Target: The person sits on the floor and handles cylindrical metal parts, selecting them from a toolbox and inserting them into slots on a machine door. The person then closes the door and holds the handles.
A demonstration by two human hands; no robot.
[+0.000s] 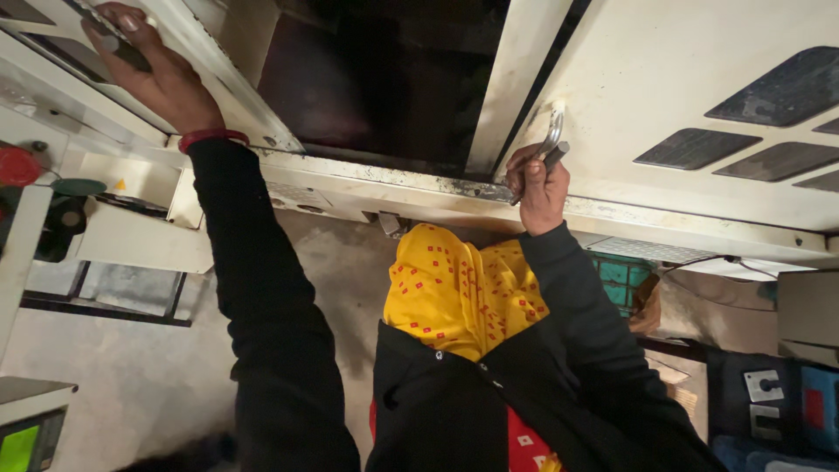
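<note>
We look down at a cream cabinet [664, 96] with two doors swung open, and the one container here, its dark inside [384, 79], shows us nothing we can make out; it is simply black in there. The right hand [537, 188] is closed in a fist around a handle [554, 131], a shiny curved metal piece fixed on the right door [699, 79] near its inner edge, and a dark stub sticks out of the fist beside it (we cannot tell whether that is part of the handle or a separate tool). The handle is bright steel, narrow and bent, and it stands just above the sill [419, 188], a scuffed cream rail with black grime along its edge. The left hand [153, 70] is laid flat on the left door [114, 52] at the top left, fingers [114, 19] stretched and curled over a dark strip on the frame, thumb spread; it grips lightly at most, and we cannot tell if it holds anything. We count one handle, two doors, four dark vent slots [699, 147] on the right door, and one red band [212, 136] at the left wrist. Both sleeves are black, and a yellow cloth [454, 293] with red squares hangs between the arms. A red knob [17, 166] sits at the far left.
</note>
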